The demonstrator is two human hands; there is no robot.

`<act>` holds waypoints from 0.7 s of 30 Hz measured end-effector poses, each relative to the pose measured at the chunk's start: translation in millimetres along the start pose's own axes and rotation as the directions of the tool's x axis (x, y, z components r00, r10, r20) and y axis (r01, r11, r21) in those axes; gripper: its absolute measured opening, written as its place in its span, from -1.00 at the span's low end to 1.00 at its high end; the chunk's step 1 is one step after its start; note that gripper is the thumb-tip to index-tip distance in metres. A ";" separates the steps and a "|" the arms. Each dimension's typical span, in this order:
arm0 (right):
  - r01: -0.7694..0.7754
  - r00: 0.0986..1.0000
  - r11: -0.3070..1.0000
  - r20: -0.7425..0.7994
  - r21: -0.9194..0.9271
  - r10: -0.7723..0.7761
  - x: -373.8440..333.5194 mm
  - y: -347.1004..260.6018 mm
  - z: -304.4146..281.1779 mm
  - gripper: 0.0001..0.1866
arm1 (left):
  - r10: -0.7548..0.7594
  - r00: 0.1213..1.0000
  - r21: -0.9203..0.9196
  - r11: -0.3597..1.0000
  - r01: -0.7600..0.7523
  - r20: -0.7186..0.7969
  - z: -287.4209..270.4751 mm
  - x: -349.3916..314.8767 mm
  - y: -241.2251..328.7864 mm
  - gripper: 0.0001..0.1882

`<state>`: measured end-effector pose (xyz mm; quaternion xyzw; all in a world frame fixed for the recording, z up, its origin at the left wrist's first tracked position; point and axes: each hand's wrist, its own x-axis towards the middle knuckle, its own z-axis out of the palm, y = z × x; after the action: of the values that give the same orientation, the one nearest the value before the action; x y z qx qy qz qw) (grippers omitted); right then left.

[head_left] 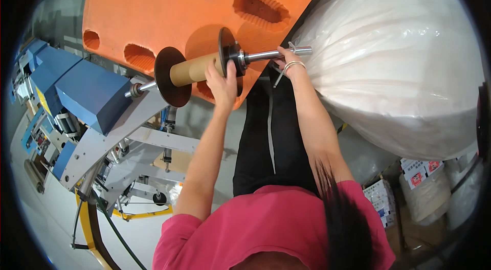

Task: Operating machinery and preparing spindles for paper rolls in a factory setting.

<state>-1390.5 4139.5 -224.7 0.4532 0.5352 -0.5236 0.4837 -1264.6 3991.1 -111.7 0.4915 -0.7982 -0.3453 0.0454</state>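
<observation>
A metal shaft (267, 55) runs through a brown cardboard tube (194, 69) with a black disc at each end. The left disc (164, 86) stands beyond the tube's far end; the right disc (223, 45) sits against a collar (238, 57). My left hand (222, 87) straddles the right disc's lower edge, fingers against the tube and thumb on the collar side. Closed around the shaft's right end is my right hand (291, 61), a bracelet at its wrist. A thin metal rod (280, 77) pokes out below that hand; its grip is partly hidden.
An orange plastic block (204, 4) with ribbed hollows lies behind the shaft. At left stands a machine with blue housings (92, 93) and a grey frame (110, 139). A large white plastic-wrapped bundle (394, 60) bulges at right, above wrapped packages (427, 188).
</observation>
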 end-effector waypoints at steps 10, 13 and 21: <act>-0.088 0.994 0.969 -0.037 0.231 0.099 7.4 20.8 1.7 -0.85 | -0.100 0.982 0.057 0.994 0.092 0.162 7.0 15.8 -7.0 -0.72; 0.001 1.000 0.993 -0.019 0.116 0.001 15.6 10.9 14.6 -0.83 | -0.088 0.992 0.038 0.996 0.085 0.088 2.3 17.0 -4.1 -0.72; 0.154 0.964 0.983 0.235 -0.100 -0.127 28.1 -70.3 92.9 -0.85 | -0.160 0.978 -0.130 0.981 0.143 -0.135 7.2 51.5 1.0 -0.71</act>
<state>-1459.6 4043.2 -242.4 0.3220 0.5369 -0.5726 0.5293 -1294.7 3953.1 -130.3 0.5712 -0.7308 -0.3583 0.1060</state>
